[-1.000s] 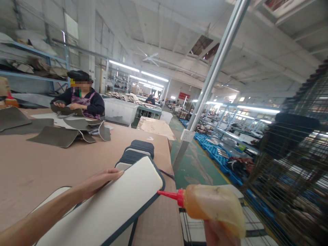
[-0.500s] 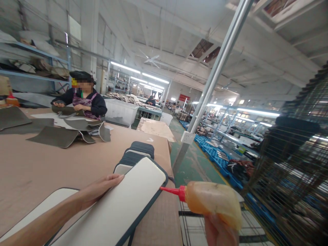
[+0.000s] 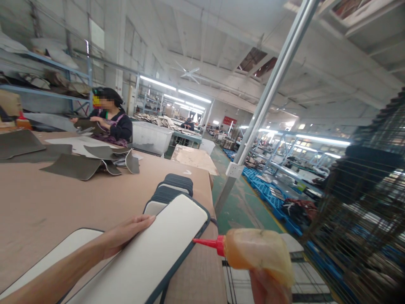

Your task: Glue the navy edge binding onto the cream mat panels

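My left hand (image 3: 136, 228) grips the left edge of a long white panel (image 3: 152, 249) with rounded corners and a dark border, tilted over the table edge. Held in my right hand (image 3: 268, 285) is a translucent squeeze bottle (image 3: 259, 251) of amber liquid, lying nearly sideways. Its red nozzle (image 3: 205, 242) points left, with the tip at the panel's right edge; whether it touches cannot be made out. Just beyond the panel lies a fanned stack of dark-edged panels (image 3: 174, 185). Another white panel (image 3: 60, 257) rests on the table under my left forearm.
Dark grey sheets (image 3: 76, 166) lie on the brown-topped table (image 3: 104, 194). Across it a co-worker (image 3: 114, 122) handles a dark piece. A metal post (image 3: 253, 135) rises beyond the table's right edge. Blue pallets (image 3: 265, 190) and a wire cage (image 3: 357, 202) stand to the right.
The nozzle tip has slid down along the panel's right edge, toward me, with the bottle in my right hand. My left hand keeps its hold. The view has shifted slightly.
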A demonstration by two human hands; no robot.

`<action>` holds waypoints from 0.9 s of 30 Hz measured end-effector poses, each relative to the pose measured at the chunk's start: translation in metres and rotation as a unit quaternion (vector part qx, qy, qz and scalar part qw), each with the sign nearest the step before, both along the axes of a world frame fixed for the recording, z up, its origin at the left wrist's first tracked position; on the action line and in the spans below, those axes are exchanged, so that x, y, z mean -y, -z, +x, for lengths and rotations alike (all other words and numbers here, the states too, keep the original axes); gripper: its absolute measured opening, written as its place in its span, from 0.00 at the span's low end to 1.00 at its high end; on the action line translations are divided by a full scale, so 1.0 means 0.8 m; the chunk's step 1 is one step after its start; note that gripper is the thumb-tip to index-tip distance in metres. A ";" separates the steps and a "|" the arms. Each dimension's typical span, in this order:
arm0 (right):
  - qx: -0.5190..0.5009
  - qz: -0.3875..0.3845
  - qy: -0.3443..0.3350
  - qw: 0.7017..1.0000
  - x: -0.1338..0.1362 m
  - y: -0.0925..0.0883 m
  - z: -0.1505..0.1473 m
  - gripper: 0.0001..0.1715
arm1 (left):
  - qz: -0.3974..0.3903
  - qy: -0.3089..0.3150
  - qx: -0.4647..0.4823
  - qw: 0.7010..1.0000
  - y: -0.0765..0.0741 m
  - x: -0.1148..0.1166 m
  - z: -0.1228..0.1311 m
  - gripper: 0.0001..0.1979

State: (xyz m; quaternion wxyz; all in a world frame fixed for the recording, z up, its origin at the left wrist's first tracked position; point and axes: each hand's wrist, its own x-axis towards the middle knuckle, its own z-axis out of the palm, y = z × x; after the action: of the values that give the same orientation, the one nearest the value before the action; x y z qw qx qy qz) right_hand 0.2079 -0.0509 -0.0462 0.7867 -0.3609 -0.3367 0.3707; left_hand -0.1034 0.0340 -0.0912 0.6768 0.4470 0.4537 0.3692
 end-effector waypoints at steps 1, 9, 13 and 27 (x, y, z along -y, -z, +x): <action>0.012 0.002 -0.007 1.000 0.000 0.000 0.000 0.37 | -0.004 -0.004 0.000 1.000 -0.002 0.002 0.001 0.26; 0.019 0.002 -0.023 1.000 0.004 0.008 -0.003 0.37 | -0.021 -0.025 0.007 0.999 -0.012 0.008 0.006 0.28; 0.032 -0.013 -0.019 0.999 0.008 0.007 -0.007 0.32 | -0.022 -0.030 0.016 0.999 -0.011 0.007 0.007 0.27; -0.028 0.005 -0.035 0.999 0.015 0.019 -0.023 0.36 | -0.014 -0.047 0.035 0.998 -0.010 -0.005 0.012 0.27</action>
State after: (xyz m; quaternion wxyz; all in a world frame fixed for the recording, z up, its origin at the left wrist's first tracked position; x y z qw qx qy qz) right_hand 0.1892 -0.0628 -0.0617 0.7843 -0.3345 -0.3290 0.4059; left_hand -0.0936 0.0380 -0.0832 0.6805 0.4024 0.4550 0.4097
